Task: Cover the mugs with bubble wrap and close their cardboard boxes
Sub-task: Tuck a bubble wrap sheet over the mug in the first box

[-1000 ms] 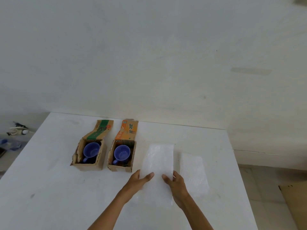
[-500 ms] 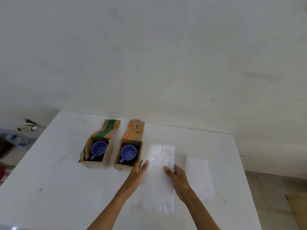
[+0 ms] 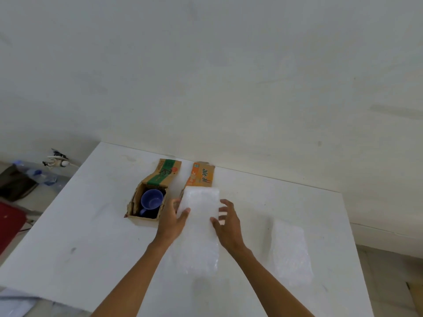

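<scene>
Two small cardboard boxes stand side by side on the white table, flaps open toward the wall. The left box shows a blue mug inside. A bubble wrap sheet lies over the right box, hiding its inside; only the orange flap shows. My left hand grips the sheet's left edge and my right hand grips its right edge. A second bubble wrap sheet lies flat on the table to the right.
The wall rises just behind the boxes. On the floor at the left are a red item, a dark bag, plastic bottles and a plug with cable. The table's right edge lies past the second sheet.
Both hands have carried the bubble wrap sheet left and forward from the table onto the right box, covering its mug. The camera view has also shifted.
</scene>
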`<state>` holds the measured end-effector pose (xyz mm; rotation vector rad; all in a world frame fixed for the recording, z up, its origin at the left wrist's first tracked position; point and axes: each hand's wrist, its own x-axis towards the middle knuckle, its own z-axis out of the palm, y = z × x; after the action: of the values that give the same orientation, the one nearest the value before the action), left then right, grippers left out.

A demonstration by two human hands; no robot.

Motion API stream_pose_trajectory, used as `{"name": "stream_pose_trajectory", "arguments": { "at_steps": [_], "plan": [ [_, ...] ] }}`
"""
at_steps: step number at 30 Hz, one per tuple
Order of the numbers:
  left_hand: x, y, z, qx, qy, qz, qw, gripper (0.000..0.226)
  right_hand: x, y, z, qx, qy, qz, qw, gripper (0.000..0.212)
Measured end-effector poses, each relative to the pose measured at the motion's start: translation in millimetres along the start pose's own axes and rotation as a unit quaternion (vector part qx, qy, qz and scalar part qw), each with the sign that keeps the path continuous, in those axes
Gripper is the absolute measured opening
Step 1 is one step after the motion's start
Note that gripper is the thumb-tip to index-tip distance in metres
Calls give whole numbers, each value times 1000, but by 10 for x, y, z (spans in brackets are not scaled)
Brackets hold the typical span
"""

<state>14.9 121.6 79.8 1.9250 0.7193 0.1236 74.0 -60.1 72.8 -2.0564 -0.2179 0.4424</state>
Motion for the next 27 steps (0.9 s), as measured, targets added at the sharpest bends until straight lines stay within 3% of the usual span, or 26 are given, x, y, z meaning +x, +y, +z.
{"name": "stream_pose_trajectory", "arguments": {
  "at_steps": [4,7,10,14,18,22,27],
  "plan": [
    [291,-239,-74,144,31,65,987,38,176,-52,253,-145,-41,-75,986,40],
    [382,-353,-46,273,30,117,955,40,275,-53,420,-339,-17,-149,929,64],
    [439,-462,-12,327,51,183,926,46,317,-79,592,-432,-62,-190,879,66],
    [498,-552,-16,378,70,257,887,49,419,-59,737,-479,-87,-158,859,70],
    [452,-763,-11,394,-15,366,843,51,466,-71,796,-483,-106,-141,858,76],
    [387,-949,-42,394,-71,344,849,53,473,-20,800,-509,-117,-142,841,88],
    [361,-916,-45,401,-83,341,846,56,493,-21,824,-511,-132,-138,838,73]
  ]
}}
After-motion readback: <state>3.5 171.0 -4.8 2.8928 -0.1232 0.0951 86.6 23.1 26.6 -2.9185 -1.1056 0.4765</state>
